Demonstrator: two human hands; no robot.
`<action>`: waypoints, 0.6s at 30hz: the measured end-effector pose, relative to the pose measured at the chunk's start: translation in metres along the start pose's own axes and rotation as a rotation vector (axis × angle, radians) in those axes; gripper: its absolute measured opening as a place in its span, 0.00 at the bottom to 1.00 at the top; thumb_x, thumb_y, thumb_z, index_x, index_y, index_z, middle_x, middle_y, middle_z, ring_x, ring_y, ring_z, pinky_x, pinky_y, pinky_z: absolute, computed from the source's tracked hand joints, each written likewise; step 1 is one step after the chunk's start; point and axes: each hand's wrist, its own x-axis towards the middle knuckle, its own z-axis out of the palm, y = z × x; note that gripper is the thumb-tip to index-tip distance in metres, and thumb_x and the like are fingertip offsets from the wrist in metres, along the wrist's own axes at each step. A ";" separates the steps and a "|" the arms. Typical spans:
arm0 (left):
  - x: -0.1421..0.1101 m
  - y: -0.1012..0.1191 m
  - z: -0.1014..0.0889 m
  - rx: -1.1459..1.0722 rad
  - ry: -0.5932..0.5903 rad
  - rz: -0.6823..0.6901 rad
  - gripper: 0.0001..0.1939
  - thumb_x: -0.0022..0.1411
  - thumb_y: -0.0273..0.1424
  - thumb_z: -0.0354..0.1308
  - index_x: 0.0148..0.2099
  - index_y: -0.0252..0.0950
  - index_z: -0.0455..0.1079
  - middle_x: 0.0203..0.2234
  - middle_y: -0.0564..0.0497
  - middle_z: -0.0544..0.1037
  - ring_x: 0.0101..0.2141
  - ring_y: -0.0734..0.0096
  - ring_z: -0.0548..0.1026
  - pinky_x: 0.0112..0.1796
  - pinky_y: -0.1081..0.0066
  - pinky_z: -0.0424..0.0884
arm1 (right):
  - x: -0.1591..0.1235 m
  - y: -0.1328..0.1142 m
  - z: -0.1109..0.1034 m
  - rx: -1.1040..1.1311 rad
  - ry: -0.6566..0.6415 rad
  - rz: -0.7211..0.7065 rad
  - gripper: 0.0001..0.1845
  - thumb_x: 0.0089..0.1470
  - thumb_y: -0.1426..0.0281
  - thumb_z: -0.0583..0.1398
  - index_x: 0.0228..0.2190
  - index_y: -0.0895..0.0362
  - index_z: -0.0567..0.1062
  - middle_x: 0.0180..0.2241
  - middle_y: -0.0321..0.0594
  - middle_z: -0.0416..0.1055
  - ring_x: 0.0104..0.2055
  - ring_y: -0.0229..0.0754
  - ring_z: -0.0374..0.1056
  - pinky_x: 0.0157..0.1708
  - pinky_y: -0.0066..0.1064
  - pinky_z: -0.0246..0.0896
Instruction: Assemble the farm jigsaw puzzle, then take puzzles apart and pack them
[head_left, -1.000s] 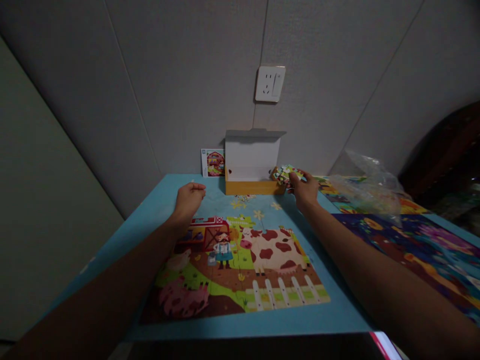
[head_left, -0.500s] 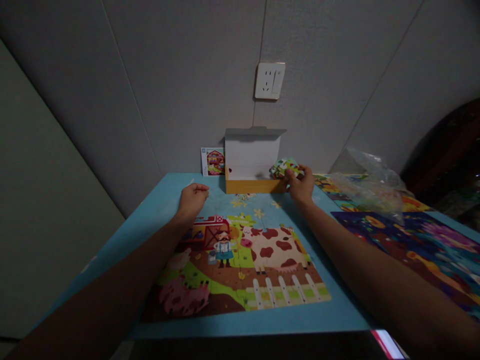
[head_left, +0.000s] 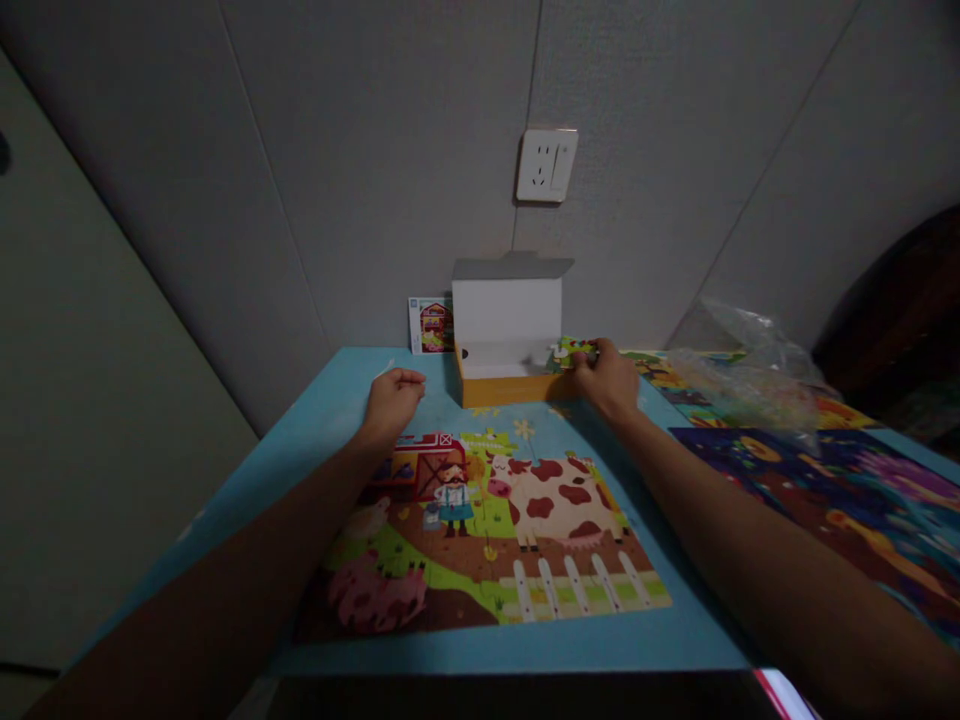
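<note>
My right hand (head_left: pixel 609 382) is closed round several green jigsaw puzzle pieces (head_left: pixel 571 352), at the right end of an open yellow box (head_left: pixel 517 388). The box has a white inside, and its lid stands raised at the back. To the left of the box, my left hand (head_left: pixel 395 402) hovers over or rests on the table with its fingers curled together; whether anything is between them is hidden. In front of both hands lies a partly assembled farm jigsaw puzzle (head_left: pixel 480 570) showing a cow, a farmer, a pig and a white fence. My left forearm covers its left side.
A barn picture card (head_left: pixel 433 326) leans on the wall behind the box. On the right lie a dark blue picture puzzle (head_left: pixel 817 500) and a crumpled clear plastic bag (head_left: pixel 757 385). The light blue table (head_left: pixel 525 655) ends close in front. A socket (head_left: pixel 547 165) is on the wall.
The puzzle pieces in my right hand have gone lower, down to the right end of the box. The box's front has come nearer to me, covering the loose pieces before it.
</note>
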 end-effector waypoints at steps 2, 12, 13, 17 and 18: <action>0.002 -0.001 0.000 0.005 -0.008 0.006 0.06 0.42 0.24 0.59 0.28 0.35 0.71 0.18 0.53 0.71 0.22 0.71 0.66 0.26 0.73 0.59 | 0.000 0.001 -0.003 -0.036 -0.013 0.013 0.24 0.56 0.57 0.52 0.47 0.58 0.73 0.38 0.53 0.76 0.40 0.54 0.71 0.36 0.38 0.59; -0.013 0.006 0.002 0.241 -0.230 0.471 0.12 0.48 0.22 0.57 0.36 0.39 0.74 0.31 0.52 0.75 0.32 0.69 0.70 0.38 0.71 0.65 | 0.001 0.000 -0.004 -0.033 -0.094 -0.055 0.27 0.58 0.54 0.53 0.54 0.53 0.69 0.40 0.50 0.77 0.42 0.55 0.72 0.36 0.38 0.61; -0.016 0.007 0.003 0.276 -0.268 0.509 0.13 0.49 0.22 0.57 0.38 0.39 0.74 0.32 0.51 0.76 0.33 0.68 0.71 0.39 0.70 0.66 | 0.001 0.000 -0.004 -0.039 -0.101 -0.056 0.26 0.58 0.55 0.52 0.53 0.53 0.70 0.40 0.50 0.77 0.42 0.55 0.72 0.36 0.38 0.61; -0.019 0.005 0.003 0.344 -0.349 0.592 0.14 0.51 0.23 0.57 0.41 0.40 0.74 0.36 0.49 0.76 0.36 0.65 0.72 0.43 0.67 0.66 | -0.002 -0.003 -0.006 -0.080 -0.120 -0.073 0.24 0.61 0.57 0.48 0.52 0.53 0.72 0.40 0.53 0.76 0.43 0.55 0.72 0.38 0.39 0.60; -0.019 0.003 0.003 0.344 -0.352 0.596 0.14 0.51 0.23 0.57 0.41 0.40 0.74 0.36 0.49 0.76 0.36 0.65 0.72 0.43 0.67 0.66 | -0.003 -0.004 -0.006 -0.087 -0.116 -0.077 0.25 0.61 0.58 0.48 0.54 0.53 0.70 0.40 0.53 0.76 0.43 0.55 0.71 0.38 0.40 0.60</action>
